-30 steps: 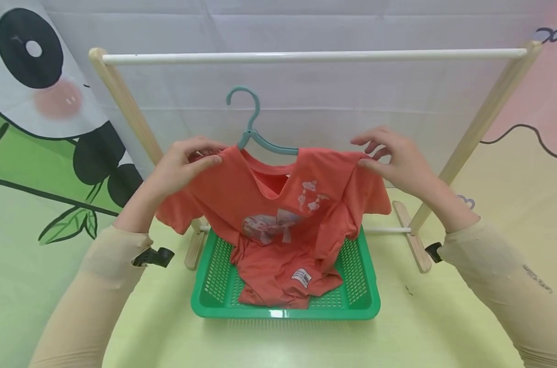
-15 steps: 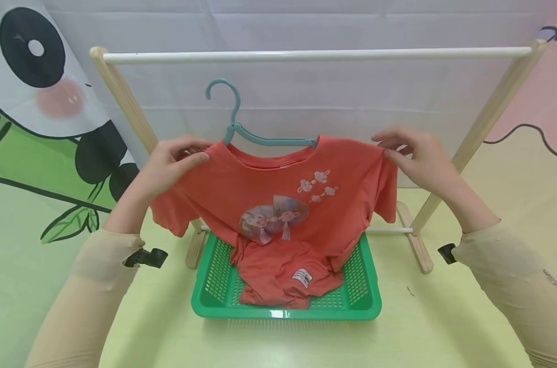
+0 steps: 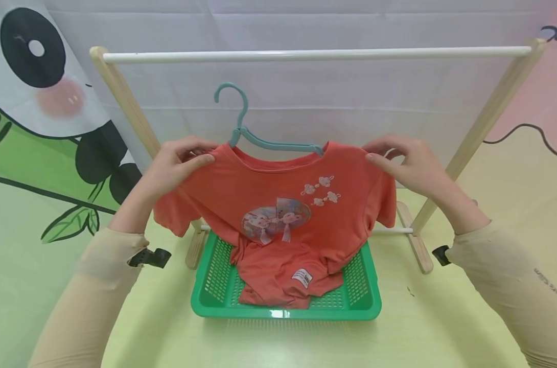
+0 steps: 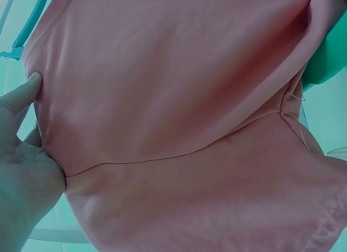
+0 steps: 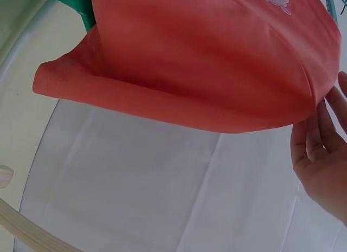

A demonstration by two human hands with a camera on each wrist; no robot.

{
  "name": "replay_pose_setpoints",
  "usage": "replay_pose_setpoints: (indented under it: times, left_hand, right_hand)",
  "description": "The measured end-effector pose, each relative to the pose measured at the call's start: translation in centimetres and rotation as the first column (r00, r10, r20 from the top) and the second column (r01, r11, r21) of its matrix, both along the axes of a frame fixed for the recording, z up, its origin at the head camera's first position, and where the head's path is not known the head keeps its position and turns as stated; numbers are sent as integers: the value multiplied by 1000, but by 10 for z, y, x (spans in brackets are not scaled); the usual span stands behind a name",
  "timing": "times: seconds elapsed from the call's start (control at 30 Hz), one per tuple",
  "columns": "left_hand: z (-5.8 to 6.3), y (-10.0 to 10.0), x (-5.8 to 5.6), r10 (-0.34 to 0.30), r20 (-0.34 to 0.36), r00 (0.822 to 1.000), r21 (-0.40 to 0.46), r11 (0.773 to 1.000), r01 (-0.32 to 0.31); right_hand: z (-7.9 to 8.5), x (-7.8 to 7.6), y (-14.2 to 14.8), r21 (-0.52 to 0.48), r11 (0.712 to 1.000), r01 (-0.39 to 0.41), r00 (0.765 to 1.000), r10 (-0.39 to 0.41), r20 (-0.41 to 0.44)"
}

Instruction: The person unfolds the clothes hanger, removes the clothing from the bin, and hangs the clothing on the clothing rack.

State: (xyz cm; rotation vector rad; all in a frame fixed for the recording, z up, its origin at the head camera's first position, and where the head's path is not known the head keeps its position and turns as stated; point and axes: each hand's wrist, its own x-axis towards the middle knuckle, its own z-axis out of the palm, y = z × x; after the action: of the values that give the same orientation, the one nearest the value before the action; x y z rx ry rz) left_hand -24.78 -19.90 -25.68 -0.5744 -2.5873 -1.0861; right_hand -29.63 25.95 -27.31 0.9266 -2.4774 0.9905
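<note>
A red T-shirt [image 3: 338,225] with a printed fan picture and small white embroidered flowers is spread upright, its lower part bunched in the green basket [image 3: 285,313]. Out of its neckline rises a teal hanger [image 3: 278,146], hook upward; the hanger's ends are hidden inside the shirt. My left hand [image 3: 179,163] pinches the shoulder on the left, thumb in front, as the left wrist view also shows with the thumb [image 4: 24,95] on the cloth. At the opposite shoulder, my right hand [image 3: 409,163] holds the fabric between thumb and fingers; in the right wrist view its fingers [image 5: 320,135] lie behind the sleeve seam.
Behind the shirt stands a rack with a white rail [image 3: 306,55] and wooden side posts [image 3: 490,112]. Its wooden feet [image 3: 414,240] stand on the pale yellow table [image 3: 425,322] beside the basket. A printed cloth backdrop [image 3: 306,25] hangs behind.
The right shoulder of the shirt has been drawn outward and flattened, and more of the hanger shows in the neckline. The hanger tilted left, then came partly back; the right hand went outward, then slightly inward.
</note>
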Motion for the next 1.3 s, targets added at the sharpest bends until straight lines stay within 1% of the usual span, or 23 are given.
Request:
replay_pose_setpoints:
  times: [0.23, 0.4, 0.6, 0.7, 0.97, 1.03, 1.1, 1.17, 1.23, 1.3]
  left_hand:
    - [-3, 3, -2, -46, -13, 999, -8, 999, 46]
    - [-4, 4, -3, -51, -10, 999, -7, 999, 50]
    - [-6, 5, -5, -80, 11, 997, -31, 996, 81]
    - [-7, 6, -4, -85, 21, 996, -35, 996, 86]
    - [-9, 7, -6, -95, 18, 995, -60, 994, 96]
    - [-9, 8, -6, -93, 16, 996, -62, 994, 94]
    - [-9, 8, -5, -88, 17, 996, -55, 995, 88]
    - [-8, 8, -5, -83, 15, 996, -50, 995, 84]
    - [-8, 8, -5, -84, 9, 996, -48, 995, 84]
    - [-9, 8, -6, -82, 2, 997, -49, 995, 82]
  right_hand:
    - [-1, 1, -9, -32, 1000, 0, 998, -2, -60]
    - [1, 3, -13, -67, 998, -9, 993, 1, -118]
    - [5, 2, -20, -48, 999, -18, 987, 10, -161]
    - [8, 2, -24, -53, 998, -31, 985, 21, -173]
    - [18, 4, -32, -72, 996, -46, 982, 32, -184]
    - [18, 4, -35, -63, 997, -50, 980, 37, -195]
    - [17, 2, -37, -29, 998, -63, 980, 56, -191]
    - [14, 1, -38, 22, 997, -76, 983, 79, -167]
    - [11, -1, -38, 71, 993, -93, 987, 101, -124]
    - [7, -1, -39, 99, 990, -96, 992, 104, -78]
